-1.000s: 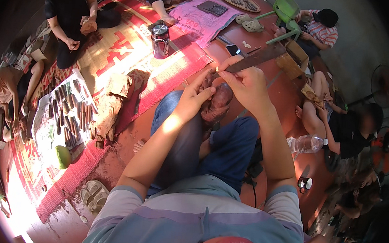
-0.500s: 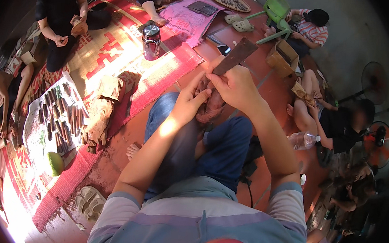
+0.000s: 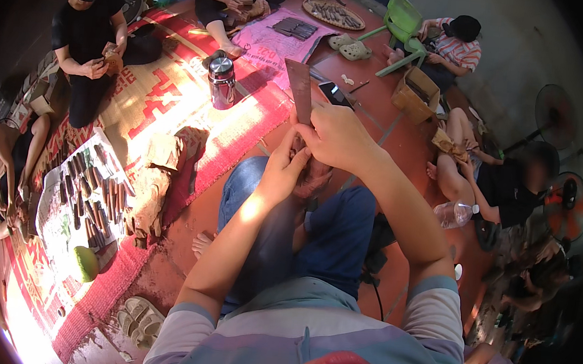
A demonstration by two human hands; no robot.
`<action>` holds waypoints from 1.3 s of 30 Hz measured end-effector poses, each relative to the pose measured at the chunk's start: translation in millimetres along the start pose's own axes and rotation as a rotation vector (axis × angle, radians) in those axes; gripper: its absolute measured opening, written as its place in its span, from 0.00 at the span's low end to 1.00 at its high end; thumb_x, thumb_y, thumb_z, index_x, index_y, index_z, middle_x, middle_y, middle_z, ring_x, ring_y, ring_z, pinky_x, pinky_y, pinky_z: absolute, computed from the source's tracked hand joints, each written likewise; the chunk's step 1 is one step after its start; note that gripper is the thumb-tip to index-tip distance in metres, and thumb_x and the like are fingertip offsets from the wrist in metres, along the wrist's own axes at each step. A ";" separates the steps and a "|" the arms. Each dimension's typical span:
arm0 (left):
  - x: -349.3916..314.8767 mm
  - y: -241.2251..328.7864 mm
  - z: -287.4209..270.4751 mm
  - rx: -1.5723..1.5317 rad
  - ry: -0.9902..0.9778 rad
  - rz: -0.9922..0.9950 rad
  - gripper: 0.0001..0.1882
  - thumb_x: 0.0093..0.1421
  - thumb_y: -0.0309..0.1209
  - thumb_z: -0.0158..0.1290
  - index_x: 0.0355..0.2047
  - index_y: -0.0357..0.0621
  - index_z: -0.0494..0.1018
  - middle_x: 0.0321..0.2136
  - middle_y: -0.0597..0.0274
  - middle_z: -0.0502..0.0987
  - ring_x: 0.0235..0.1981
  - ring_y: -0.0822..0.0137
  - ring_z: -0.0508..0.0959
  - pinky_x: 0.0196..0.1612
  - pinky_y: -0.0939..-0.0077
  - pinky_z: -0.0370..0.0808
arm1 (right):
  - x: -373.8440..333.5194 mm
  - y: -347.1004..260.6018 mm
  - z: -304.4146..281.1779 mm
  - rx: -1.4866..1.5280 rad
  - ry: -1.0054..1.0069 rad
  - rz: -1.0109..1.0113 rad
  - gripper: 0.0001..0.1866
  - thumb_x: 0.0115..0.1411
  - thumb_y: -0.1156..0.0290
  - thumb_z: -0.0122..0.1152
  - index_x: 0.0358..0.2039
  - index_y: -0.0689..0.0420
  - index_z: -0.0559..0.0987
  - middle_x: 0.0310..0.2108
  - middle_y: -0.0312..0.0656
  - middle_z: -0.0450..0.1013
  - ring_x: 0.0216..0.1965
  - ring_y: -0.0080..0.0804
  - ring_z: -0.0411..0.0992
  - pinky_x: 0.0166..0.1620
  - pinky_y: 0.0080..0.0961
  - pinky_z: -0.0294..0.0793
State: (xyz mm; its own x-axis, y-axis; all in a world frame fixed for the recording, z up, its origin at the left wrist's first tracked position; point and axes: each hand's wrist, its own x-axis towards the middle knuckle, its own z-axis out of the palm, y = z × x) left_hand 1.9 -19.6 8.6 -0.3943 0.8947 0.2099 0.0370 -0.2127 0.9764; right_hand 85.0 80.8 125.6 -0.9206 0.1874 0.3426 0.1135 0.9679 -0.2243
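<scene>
My right hand [image 3: 337, 136] is closed on a flat, dark brown rectangular blade [image 3: 299, 90], which now points up and slightly left. Below it, my left hand [image 3: 283, 168] grips a reddish-brown lumpy piece [image 3: 315, 178], perhaps carved wood, held above my knees. Both hands meet at the top of this piece, thumbs close together. The blade's lower end, and most of the piece, are hidden behind my fingers.
Left on the red patterned mat [image 3: 255, 121] lie a carved wood block [image 3: 150, 191], many wood-handled tools [image 3: 95, 190] on paper and a green fruit [image 3: 85, 264]. A steel-lidded flask [image 3: 222, 84] stands ahead. Rightward are a cardboard box [image 3: 415, 94], plastic bottle [image 3: 455, 214] and seated people.
The blade has swung from pointing up-right to up-left as my right hand turned. My left hand still grips the reddish-brown piece. The whole view has shifted slightly.
</scene>
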 end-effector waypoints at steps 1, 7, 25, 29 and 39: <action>0.4 -0.4 0.5 -0.016 0.022 0.029 0.30 0.65 0.25 0.47 0.65 0.36 0.52 0.50 0.52 0.73 0.47 0.70 0.73 0.50 0.77 0.68 | 3.4 -1.8 -1.6 -0.041 -0.007 0.033 0.09 0.53 0.73 0.61 0.35 0.60 0.75 0.29 0.49 0.74 0.30 0.49 0.74 0.34 0.35 0.73; 1.1 -13.7 10.1 -0.194 0.092 0.135 0.27 0.65 0.25 0.48 0.62 0.35 0.56 0.50 0.54 0.70 0.50 0.71 0.69 0.52 0.78 0.65 | -3.0 12.4 -8.0 0.300 0.115 -0.030 0.08 0.57 0.67 0.57 0.33 0.58 0.76 0.26 0.48 0.74 0.30 0.49 0.74 0.33 0.40 0.71; 0.6 -24.4 -4.1 -0.591 -0.097 0.076 0.35 0.61 0.19 0.49 0.67 0.40 0.49 0.59 0.57 0.64 0.57 0.69 0.66 0.57 0.76 0.63 | -9.0 1.3 -5.3 0.188 -0.025 -0.041 0.08 0.58 0.70 0.57 0.37 0.58 0.73 0.31 0.49 0.74 0.35 0.52 0.74 0.37 0.40 0.72; -0.6 -19.8 4.2 -0.509 -0.076 0.148 0.36 0.60 0.16 0.48 0.67 0.42 0.50 0.59 0.60 0.63 0.52 0.72 0.68 0.54 0.79 0.65 | -3.7 16.0 0.1 0.200 0.209 -0.083 0.03 0.57 0.78 0.59 0.33 0.60 0.75 0.29 0.42 0.71 0.28 0.34 0.74 0.32 0.26 0.72; 0.0 -19.7 5.7 -0.326 -0.011 0.190 0.30 0.64 0.22 0.47 0.65 0.39 0.53 0.46 0.63 0.71 0.50 0.70 0.68 0.54 0.78 0.64 | -11.6 8.9 3.2 0.115 0.010 -0.026 0.06 0.56 0.74 0.59 0.35 0.58 0.75 0.32 0.46 0.74 0.33 0.45 0.75 0.36 0.32 0.73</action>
State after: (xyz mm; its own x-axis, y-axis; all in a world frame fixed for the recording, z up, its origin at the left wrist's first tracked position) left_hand 6.4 -13.1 -10.3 -0.3985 0.8309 0.3884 -0.1862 -0.4879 0.8528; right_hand 95.5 86.7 116.7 -0.9188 0.1645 0.3588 0.0452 0.9468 -0.3185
